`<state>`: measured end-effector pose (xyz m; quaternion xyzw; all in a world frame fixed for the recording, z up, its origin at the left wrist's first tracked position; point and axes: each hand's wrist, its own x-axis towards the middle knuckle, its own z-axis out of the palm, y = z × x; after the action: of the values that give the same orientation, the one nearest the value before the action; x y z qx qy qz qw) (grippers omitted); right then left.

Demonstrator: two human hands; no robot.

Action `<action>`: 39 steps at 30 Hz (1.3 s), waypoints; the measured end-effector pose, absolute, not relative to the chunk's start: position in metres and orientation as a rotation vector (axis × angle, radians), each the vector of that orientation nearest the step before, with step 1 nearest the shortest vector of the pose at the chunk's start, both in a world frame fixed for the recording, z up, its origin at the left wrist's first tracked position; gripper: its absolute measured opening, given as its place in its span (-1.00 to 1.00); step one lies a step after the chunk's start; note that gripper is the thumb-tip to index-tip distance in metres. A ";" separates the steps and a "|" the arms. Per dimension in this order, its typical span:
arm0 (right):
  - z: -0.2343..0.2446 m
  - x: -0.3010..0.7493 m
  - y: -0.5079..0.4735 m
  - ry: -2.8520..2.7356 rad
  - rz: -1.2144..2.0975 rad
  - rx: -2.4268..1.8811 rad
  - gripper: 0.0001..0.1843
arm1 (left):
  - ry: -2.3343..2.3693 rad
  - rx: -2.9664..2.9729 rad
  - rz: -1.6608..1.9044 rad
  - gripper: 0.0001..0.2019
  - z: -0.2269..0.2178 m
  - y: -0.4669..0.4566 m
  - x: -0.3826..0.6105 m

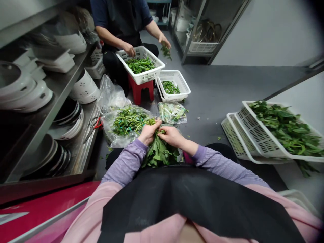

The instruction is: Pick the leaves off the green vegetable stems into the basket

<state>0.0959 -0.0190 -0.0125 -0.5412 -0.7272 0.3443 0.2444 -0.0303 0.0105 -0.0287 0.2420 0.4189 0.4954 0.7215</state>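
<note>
A bunch of leafy greens (162,152) hangs leaves-down in front of my black apron. My left hand (149,132) is wrapped round its stems, thumb on top. Against the same stems, my right hand (172,135) pinches with thumb and forefinger; what exactly lies between those fingertips is too small to tell. Just beyond my hands, an open plastic bag (118,135) holds more stemmed greens (129,119). A clear bag of cut stems (172,113) lies on the floor to its right.
Opposite sits a person in dark clothes (121,20), one hand over a white basket (152,76) of green pods on a red stool (138,92). A second basket (186,88) stands beside it. Stacked baskets of leaves (268,141) are at right. Left, a dish shelf (63,87) holds scissors (91,128).
</note>
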 end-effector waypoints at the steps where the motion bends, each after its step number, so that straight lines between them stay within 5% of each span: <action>1: -0.014 0.099 -0.017 -1.948 1.023 -1.479 -0.79 | 0.897 0.512 1.014 -0.71 -0.030 0.012 -0.032; 6: -0.018 0.117 -0.009 -1.796 1.479 -1.456 -0.68 | 0.848 0.447 0.845 -0.77 -0.031 0.017 -0.039; 14: -0.019 0.101 -0.014 -2.076 0.950 -1.695 -0.73 | 0.942 0.488 0.942 -0.67 -0.033 0.012 -0.031; 28: 0.002 0.149 -0.009 -1.395 1.901 -1.397 -0.71 | 0.596 0.701 0.618 -0.67 -0.024 0.015 -0.051; 39: -0.010 0.135 -0.004 -1.336 1.966 -1.198 -0.72 | 0.682 0.942 0.648 -0.69 -0.020 0.012 -0.052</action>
<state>0.1349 -0.0041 -0.0097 -0.4371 -0.4877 0.7174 0.2377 -0.0517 0.0115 -0.0198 0.4371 0.3163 0.3006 0.7865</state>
